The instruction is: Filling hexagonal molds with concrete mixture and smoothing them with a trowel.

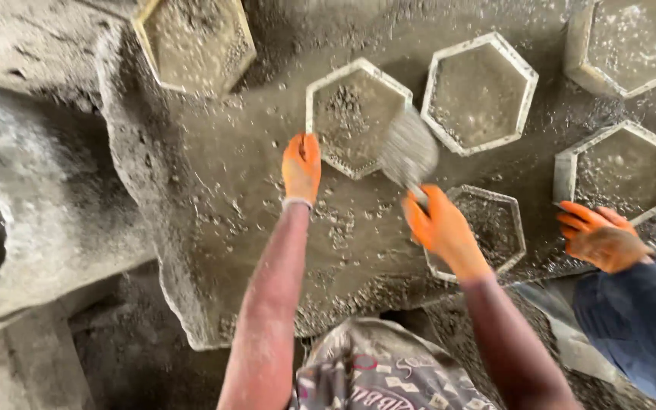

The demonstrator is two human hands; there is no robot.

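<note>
My left hand (301,167), in an orange glove, rests its fingers against the near-left rim of a white hexagonal mould (358,114) partly filled with wet gravelly concrete. My right hand (440,226), also gloved in orange, grips the handle of a trowel (408,150). The trowel's blade is blurred and hangs over the right edge of that same mould. Just behind my right hand lies another hexagonal mould (499,228) holding grey concrete.
More hexagonal moulds (480,91) (620,171) (632,45) (195,42) sit on the concrete-smeared work table (229,212). A co-worker's orange-gloved hand (600,237) and blue sleeve (639,326) are at the right. A rough grey machine body (39,190) stands at the left.
</note>
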